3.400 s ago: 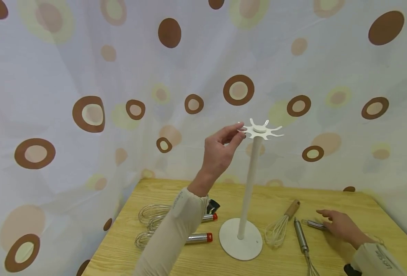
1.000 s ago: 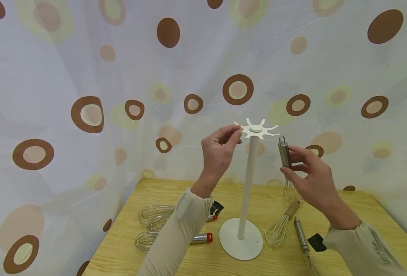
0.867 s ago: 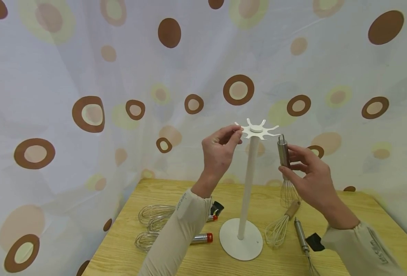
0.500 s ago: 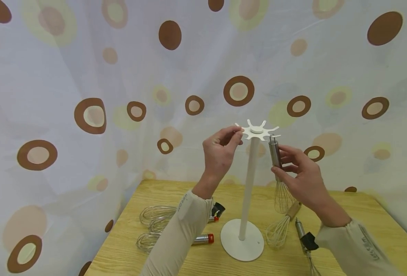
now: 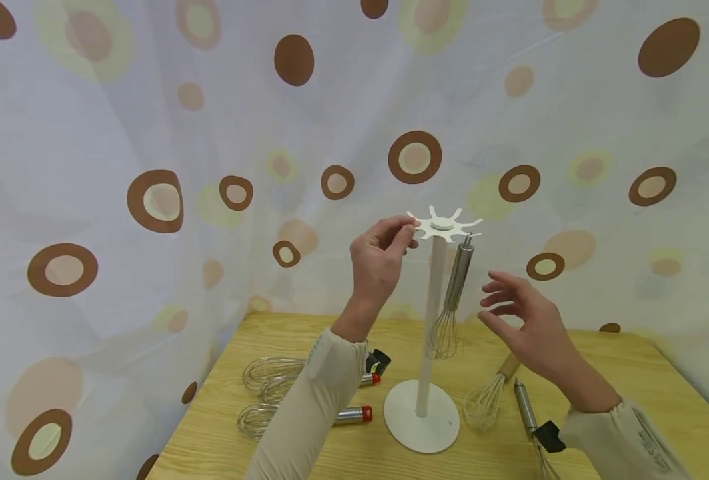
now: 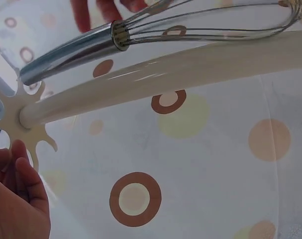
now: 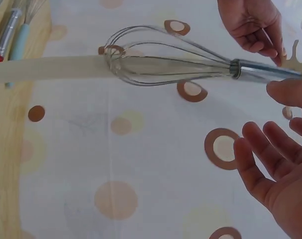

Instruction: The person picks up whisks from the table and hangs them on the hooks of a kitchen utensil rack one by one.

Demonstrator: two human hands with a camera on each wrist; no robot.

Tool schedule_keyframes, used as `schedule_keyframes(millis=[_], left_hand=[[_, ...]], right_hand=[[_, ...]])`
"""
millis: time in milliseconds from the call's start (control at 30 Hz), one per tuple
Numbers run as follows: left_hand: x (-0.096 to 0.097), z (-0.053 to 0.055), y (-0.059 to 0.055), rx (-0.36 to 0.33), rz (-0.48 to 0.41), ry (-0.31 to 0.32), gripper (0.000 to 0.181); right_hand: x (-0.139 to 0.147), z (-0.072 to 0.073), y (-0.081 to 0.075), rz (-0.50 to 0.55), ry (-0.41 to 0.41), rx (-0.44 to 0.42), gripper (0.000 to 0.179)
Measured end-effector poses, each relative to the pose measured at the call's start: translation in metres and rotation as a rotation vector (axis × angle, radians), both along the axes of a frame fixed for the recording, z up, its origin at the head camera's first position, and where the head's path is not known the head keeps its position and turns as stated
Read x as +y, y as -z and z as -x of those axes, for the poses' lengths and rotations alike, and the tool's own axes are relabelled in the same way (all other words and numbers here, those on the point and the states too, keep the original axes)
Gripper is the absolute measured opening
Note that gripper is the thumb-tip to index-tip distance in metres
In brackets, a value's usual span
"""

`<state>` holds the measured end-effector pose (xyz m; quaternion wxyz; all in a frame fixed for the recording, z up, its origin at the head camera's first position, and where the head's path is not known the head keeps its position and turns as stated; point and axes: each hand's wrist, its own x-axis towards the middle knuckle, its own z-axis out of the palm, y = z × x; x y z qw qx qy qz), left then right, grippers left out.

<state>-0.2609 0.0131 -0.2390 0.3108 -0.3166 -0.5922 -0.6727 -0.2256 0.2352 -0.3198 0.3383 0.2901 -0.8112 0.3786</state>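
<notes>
A white stand (image 5: 429, 333) with a round base rises from the table, topped by a ring of curved hooks (image 5: 444, 227). My left hand (image 5: 381, 260) pinches one hook on the left side of that top. From a hook on the right hangs a steel whisk (image 5: 459, 273) by its handle loop, tilted, with its wires toward the pole. My right hand (image 5: 528, 327) is off to the right of the whisk, fingers parted and holding nothing. In the right wrist view the whisk (image 7: 165, 59) is apart from the fingers (image 7: 255, 154).
Several whisks with red-tipped steel handles (image 5: 354, 415) lie left of the base, partly behind my left sleeve. A wooden-handled whisk (image 5: 486, 400) and another steel whisk (image 5: 525, 403) lie to the right on the wooden table (image 5: 210, 440). A dotted curtain (image 5: 240, 100) stands behind.
My right hand picked the steel whisk off the table, brought it to the hooks, let go and drew back right. The whisk now swings on a hook; my left hand kept its pinch.
</notes>
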Motion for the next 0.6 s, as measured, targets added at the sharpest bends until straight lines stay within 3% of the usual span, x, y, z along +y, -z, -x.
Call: schedule_keyframes(millis=[100, 233, 333, 433, 600], left_hand=[[0.0, 0.003, 0.001, -0.016, -0.002, 0.018, 0.014], [0.0, 0.017, 0.007, -0.028, -0.007, 0.039, 0.015], [0.001, 0.028, 0.013, -0.031, -0.007, 0.051, 0.015], [0.002, 0.032, 0.015, -0.033, -0.002, 0.06, 0.015], [0.002, 0.036, 0.016, -0.021, 0.011, 0.072, 0.014]], right_hand=[[0.015, -0.001, 0.014, -0.039, 0.035, -0.047, 0.067], [0.039, 0.0, 0.036, -0.125, 0.096, -0.158, 0.056], [0.06, 0.002, 0.055, -0.189, 0.13, -0.298, 0.049], [0.083, 0.004, 0.076, -0.249, 0.148, -0.459, 0.046], [0.115, 0.008, 0.111, -0.318, 0.08, -0.744, 0.049]])
